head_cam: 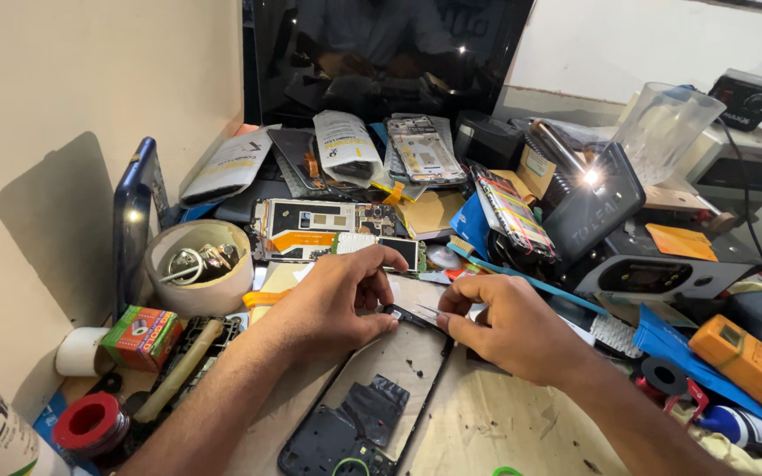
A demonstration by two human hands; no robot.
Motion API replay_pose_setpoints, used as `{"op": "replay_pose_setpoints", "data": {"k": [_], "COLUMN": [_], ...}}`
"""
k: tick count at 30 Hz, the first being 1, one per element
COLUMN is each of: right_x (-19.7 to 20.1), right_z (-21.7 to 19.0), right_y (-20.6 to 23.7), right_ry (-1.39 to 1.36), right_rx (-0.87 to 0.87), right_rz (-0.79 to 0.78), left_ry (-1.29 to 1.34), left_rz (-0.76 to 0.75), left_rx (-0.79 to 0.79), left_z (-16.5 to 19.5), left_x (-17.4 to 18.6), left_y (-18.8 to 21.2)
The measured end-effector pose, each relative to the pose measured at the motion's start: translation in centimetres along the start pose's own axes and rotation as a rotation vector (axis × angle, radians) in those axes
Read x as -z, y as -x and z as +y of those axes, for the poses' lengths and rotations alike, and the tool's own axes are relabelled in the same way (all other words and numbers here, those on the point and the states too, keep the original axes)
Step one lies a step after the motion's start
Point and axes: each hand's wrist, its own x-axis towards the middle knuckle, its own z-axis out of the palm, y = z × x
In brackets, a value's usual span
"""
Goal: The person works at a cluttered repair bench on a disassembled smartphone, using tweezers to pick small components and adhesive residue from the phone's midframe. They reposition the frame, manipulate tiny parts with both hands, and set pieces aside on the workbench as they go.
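An opened black phone frame [372, 397] lies on the bench in front of me, its inside facing up. My left hand [332, 300] rests on its top left corner, fingers curled, with the thumb and fingertips pressing the upper edge. My right hand [504, 326] sits at the top right corner and pinches thin metal tweezers [428, 310], whose tips point at a small part on the frame's top edge. Just behind my hands lies a phone circuit board [328, 225] with an orange flex strip.
A round tub [200, 264] with metal bits stands to the left, beside a dark blue phone shell [134, 220] leaning on the wall. A black device with a lit lamp [593, 198] stands at the right. An orange meter [751, 366], red tape roll [90, 423] and parts packets crowd the bench.
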Motion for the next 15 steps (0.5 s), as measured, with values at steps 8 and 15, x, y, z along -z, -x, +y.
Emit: {"op": "replay_pose_setpoints", "data": {"k": [8, 15], "right_x": [0.6, 0.3], "right_z": [-2.0, -2.7], "right_y": [0.1, -0.2], "right_ry": [-0.127, 0.186], "right_rx": [-0.359, 0.128], "right_rz": [-0.089, 0.047], "left_ry": [0.028, 0.005], "left_rz": [0.006, -0.002], "left_rx": [0.005, 0.006], "left_z": [-0.3, -0.6], "left_x": [0.4, 0.8], "left_y": [0.2, 0.3]}}
